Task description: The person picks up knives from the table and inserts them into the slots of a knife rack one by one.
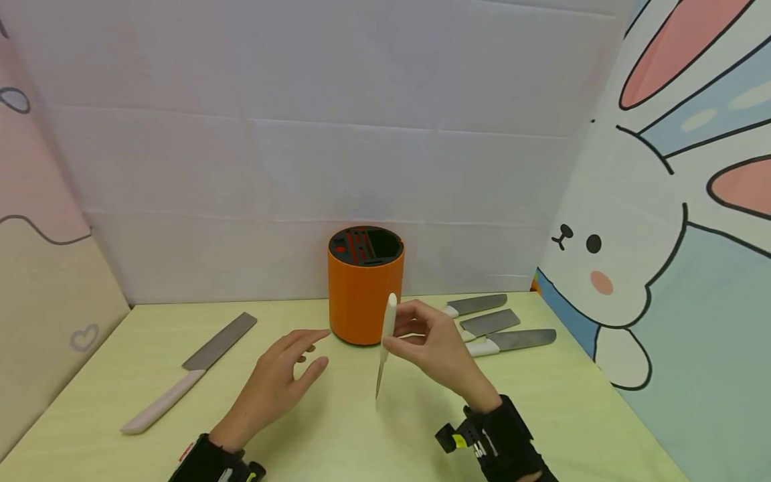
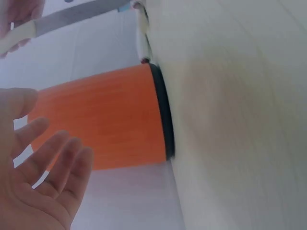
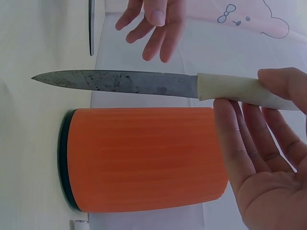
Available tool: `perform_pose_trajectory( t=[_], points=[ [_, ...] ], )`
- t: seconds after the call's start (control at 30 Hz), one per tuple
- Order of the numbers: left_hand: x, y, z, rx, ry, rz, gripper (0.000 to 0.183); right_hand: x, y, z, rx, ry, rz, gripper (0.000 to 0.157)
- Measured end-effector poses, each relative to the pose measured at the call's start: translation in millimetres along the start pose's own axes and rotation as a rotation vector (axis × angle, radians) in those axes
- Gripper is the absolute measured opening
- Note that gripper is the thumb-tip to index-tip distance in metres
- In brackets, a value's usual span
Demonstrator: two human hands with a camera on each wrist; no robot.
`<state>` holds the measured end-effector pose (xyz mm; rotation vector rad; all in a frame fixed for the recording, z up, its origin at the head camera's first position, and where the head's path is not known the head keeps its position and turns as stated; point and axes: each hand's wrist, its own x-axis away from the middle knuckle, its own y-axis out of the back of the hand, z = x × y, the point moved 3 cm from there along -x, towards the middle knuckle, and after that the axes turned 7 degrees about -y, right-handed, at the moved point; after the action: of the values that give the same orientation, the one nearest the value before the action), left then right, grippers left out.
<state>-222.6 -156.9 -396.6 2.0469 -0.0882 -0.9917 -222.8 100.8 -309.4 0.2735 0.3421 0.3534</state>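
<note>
My right hand (image 1: 430, 341) pinches the white handle of a knife (image 1: 388, 328) between thumb and fingers, its blade pointing down above the table. The right wrist view shows the whole knife (image 3: 139, 83), a narrow pointed blade with dark spots. Just behind it stands an orange cylindrical knife block (image 1: 364, 301) with a black slotted top. No knife handle sticks out of the slots. To the left of the block, my left hand (image 1: 274, 381) hovers with fingers spread and holds nothing. In the left wrist view its relaxed fingers (image 2: 62, 167) show in front of the orange block (image 2: 105, 120).
A broad cleaver-like knife (image 1: 205, 365) with a pale handle lies on the table at the left. Right of the block lie a pointed knife (image 1: 521, 339) and two more knives, a square-ended one (image 1: 490, 322) and one behind (image 1: 478, 304). A white cloth wall (image 1: 241, 167) rises at the back.
</note>
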Motion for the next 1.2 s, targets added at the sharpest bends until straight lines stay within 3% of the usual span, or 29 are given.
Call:
perform_pose_trajectory(
  t=[0.23,0.73,0.93,1.2],
  points=[
    [-19.2,-0.5,-16.4,0.181,-0.024,-0.071,0.035,0.6,-1.6,0.3,-0.015,0.014,0.013,0.033],
    [-76.4,4.3,-58.9,0.318,-0.039,-0.149,0.034,0.8,-2.4,2.3,-0.009,0.042,0.017,0.031],
    [-88.3,0.3,-69.6,0.369,-0.059,-0.173,0.034,1.1,-2.2,2.3,-0.007,0.041,0.020,0.030],
    [-92.7,-3.3,-79.3,0.397,-0.041,-0.192,0.032,1.5,-1.5,2.8,-0.014,0.038,0.018,0.029]
  ],
)
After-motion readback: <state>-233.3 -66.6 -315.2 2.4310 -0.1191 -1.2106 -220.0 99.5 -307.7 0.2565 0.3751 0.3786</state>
